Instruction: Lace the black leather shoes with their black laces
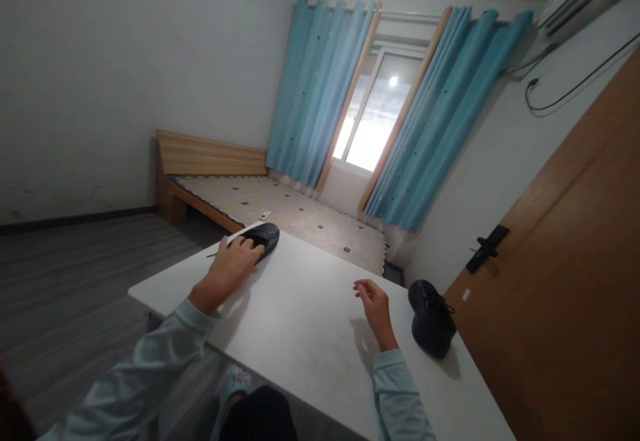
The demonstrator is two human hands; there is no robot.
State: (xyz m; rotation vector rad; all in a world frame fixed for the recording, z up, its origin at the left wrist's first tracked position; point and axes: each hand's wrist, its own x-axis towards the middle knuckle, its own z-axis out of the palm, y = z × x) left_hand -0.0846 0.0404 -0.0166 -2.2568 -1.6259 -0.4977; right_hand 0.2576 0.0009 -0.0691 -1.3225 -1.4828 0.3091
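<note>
My left hand (233,269) grips a black shoe (270,235) at the far left part of the white table (300,321). Its fingers lie over the shoe's side and opening, so part of the shoe is hidden. A thin dark lace end pokes out to the left of the fingers. Over the right half of the table, my right hand (374,304) hovers with loosely curled fingers, slightly apart and holding nothing visible. To the right of that hand, a second black shoe (433,321) with laces rests near the table's right edge, untouched.
Beyond the table is a wooden bed with a patterned mattress (320,227), bearing a small white object (265,215). Blue curtains (320,87) flank a window. A brown door (565,241) with a black handle stands close on the right.
</note>
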